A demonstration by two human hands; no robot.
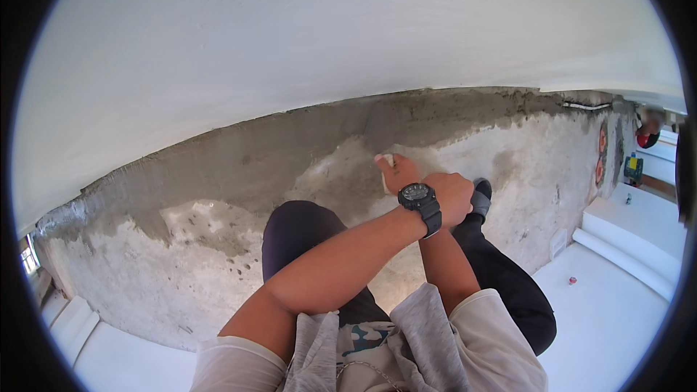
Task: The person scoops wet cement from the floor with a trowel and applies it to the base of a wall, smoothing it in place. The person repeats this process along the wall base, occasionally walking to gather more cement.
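Observation:
My forearms cross in front of me, the left over the right. My left hand (451, 197), below a black wristwatch (419, 199), is closed with its knuckles up, right over my right wrist. Its fingers are mostly hidden, and I cannot make out what they hold. My right hand (401, 173) reaches out past it to the left and is closed on a pale beige piece (388, 165), of which only edges show beside the fingers. Beneath is a rough cement surface (327, 174), dark grey and damp-looking along the white wall, paler nearer me.
A smooth white wall (348, 29) borders the cement's far side. My legs straddle the strip, with a dark shoe (481, 196) on it. White sheeting (602, 297) lies at the right, with a small red object (572, 280). Farther right are a green and yellow item (634, 167) and a thin pipe (587, 106).

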